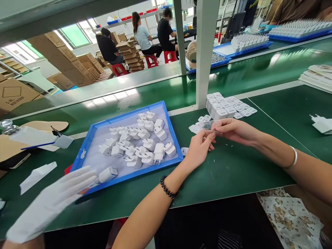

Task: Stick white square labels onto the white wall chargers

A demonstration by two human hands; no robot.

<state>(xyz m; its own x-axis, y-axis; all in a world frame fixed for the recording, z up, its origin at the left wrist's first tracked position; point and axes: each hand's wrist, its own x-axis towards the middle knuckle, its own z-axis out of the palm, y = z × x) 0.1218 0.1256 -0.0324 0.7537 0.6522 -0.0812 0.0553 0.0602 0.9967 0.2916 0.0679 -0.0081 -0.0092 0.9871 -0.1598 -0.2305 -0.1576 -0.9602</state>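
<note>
My left hand (197, 148), with a black beaded bracelet at the wrist, and my right hand (234, 130), with a silver bangle, meet above the green table. Their fingertips pinch a small clear plastic piece (205, 124), partly covered by the fingers. Just behind it lie loose white printed cards (195, 128), next to neat stacks of the same cards (225, 106). Left of my hands, a blue-rimmed tray (174, 130) holds several white plug chargers (149, 144). A co-worker's white-gloved hand (55, 197) is at the tray's near left corner, by one charger (108, 174).
A white post (204, 52) rises behind the cards. Another charger (321, 123) lies at the far right, below a paper stack (315, 76). Across the green conveyor (145, 93) stand trays of upright plugs (250, 42). Several people sit on red stools beside cardboard boxes (70, 58).
</note>
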